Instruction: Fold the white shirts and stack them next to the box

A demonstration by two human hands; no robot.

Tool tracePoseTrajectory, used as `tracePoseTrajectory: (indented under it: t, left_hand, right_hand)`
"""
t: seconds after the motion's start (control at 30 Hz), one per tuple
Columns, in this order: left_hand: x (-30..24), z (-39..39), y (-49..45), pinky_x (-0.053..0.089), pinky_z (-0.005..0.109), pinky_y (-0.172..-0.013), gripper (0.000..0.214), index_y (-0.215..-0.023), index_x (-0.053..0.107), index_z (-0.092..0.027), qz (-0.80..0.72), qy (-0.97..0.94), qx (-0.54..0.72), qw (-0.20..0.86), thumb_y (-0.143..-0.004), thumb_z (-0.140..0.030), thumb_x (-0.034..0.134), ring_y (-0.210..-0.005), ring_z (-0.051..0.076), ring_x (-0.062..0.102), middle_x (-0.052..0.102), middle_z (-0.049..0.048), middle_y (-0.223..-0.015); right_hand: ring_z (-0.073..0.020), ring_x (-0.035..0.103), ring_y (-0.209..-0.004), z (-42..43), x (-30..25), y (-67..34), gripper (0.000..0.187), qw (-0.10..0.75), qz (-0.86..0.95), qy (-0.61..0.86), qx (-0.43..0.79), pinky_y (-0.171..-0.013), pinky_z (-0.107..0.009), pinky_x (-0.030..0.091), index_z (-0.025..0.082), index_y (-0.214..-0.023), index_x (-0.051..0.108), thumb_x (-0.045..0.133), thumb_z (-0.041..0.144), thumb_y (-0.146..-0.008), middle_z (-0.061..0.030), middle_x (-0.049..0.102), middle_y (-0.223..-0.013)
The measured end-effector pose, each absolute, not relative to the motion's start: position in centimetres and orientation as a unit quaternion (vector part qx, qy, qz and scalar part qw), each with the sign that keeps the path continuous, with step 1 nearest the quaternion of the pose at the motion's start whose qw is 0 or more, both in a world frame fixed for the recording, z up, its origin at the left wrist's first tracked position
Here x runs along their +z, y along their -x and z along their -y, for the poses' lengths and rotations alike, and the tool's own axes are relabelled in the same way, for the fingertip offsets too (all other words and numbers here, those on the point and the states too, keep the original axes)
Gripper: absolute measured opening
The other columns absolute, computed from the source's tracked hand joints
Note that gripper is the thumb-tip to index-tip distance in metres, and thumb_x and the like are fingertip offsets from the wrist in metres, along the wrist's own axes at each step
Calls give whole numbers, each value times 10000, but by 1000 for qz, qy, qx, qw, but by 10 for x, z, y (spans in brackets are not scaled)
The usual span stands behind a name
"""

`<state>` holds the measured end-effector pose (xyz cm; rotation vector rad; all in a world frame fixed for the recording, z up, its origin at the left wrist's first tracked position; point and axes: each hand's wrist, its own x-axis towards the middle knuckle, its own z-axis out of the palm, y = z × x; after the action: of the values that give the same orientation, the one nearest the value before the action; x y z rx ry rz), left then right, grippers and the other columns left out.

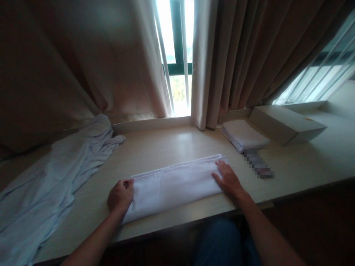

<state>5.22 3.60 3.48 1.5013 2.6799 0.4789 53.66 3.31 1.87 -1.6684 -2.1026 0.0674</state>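
In front of me a white cloth (174,186) lies folded into a long flat strip, slightly slanted along the table's near edge. My left hand (120,194) is closed at the strip's left end, its fingers pinching the upper left corner. Flat on the right end rests my right hand (226,177), fingers spread and pressing on the fabric. Layered edges of the cloth show along its far side.
A rumpled heap of white cloth (61,170) covers the table's left side. Back right are a folded white cloth stack (244,135), a box (288,123) and a blurred-out item (257,164). Brown curtains (124,62) hang behind the table (155,147).
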Motion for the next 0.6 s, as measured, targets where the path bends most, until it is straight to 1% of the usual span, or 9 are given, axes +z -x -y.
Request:
tracePoseTrajectory:
  t: [0.03, 0.1, 0.2, 0.27, 0.3, 0.33, 0.4, 0.5, 0.6]
  left_hand:
    - [38, -37, -51, 466, 363, -721, 494, -1053, 610, -172, -858, -486, 164, 13, -877, -557, 354, -871, 282, 626, 682, 136, -984]
    - [49, -38, -56, 462, 367, -807, 491, -1118, 578, -136, -836, -516, 183, -26, -877, -515, 381, -948, 278, 606, 662, 144, -1027]
    - [72, -35, -89, 396, 390, -972, 450, -1150, 564, -137, -756, -621, 183, -103, -885, -461, 400, -1092, 276, 543, 621, 142, -1127]
    - [82, -28, -131, 375, 383, -1011, 412, -1124, 591, -172, -678, -711, 168, -80, -910, -450, 375, -1123, 254, 531, 621, 121, -1151]
    - [84, -24, -155, 361, 376, -1035, 412, -1141, 597, -185, -631, -757, 160, -59, -921, -446, 365, -1160, 241, 519, 613, 115, -1195]
    - [83, -21, -180, 326, 388, -1076, 427, -1197, 585, -207, -587, -795, 149, -44, -924, -454, 368, -1228, 238, 482, 577, 108, -1283]
    - [74, -15, -222, 241, 468, -1133, 468, -1302, 538, -279, -527, -841, 118, -26, -913, -496, 395, -1362, 269, 357, 458, 78, -1447]
    - [53, -13, -258, 183, 559, -1136, 555, -1411, 425, -329, -522, -849, 82, -3, -904, -550, 389, -1434, 305, 226, 317, 58, -1546]
    - [34, -17, -262, 149, 561, -1145, 573, -1463, 335, -328, -538, -840, 67, 2, -930, -539, 327, -1455, 289, 165, 238, 50, -1579]
  right_hand:
    - [-256, 326, -1378, -32, 20, -538, 593, 253, 751, 610, 17, -1146, -439, 224, 145, -1414, 424, 379, 508, -948, -127, 425, -1462]
    - [-266, 361, -1351, -31, 24, -540, 573, 298, 721, 626, -1, -1124, -445, 261, 134, -1401, 433, 367, 484, -953, -139, 451, -1436]
    - [-296, 433, -1279, -27, 30, -545, 559, 319, 658, 682, -16, -1074, -453, 316, 122, -1382, 452, 369, 463, -947, -170, 509, -1364]
    - [-322, 485, -1211, -25, 32, -549, 571, 299, 604, 739, -13, -1021, -450, 358, 107, -1358, 478, 394, 475, -929, -200, 554, -1288]
    - [-332, 516, -1167, -24, 32, -551, 580, 285, 577, 766, -6, -986, -445, 384, 103, -1338, 498, 412, 492, -917, -212, 575, -1245]
    - [-335, 547, -1120, -24, 32, -554, 586, 270, 554, 788, 4, -947, -435, 409, 102, -1313, 521, 427, 512, -905, -218, 595, -1204]
    - [-324, 602, -1027, -22, 31, -559, 593, 248, 523, 814, 38, -869, -407, 448, 111, -1254, 567, 444, 558, -885, -216, 633, -1123]
    - [-305, 647, -940, -21, 33, -569, 606, 226, 506, 826, 107, -796, -377, 470, 128, -1179, 608, 439, 618, -865, -191, 680, -1028]
    - [-308, 660, -925, -20, 38, -579, 637, 184, 492, 835, 166, -772, -365, 469, 120, -1116, 635, 448, 663, -839, -186, 700, -977]
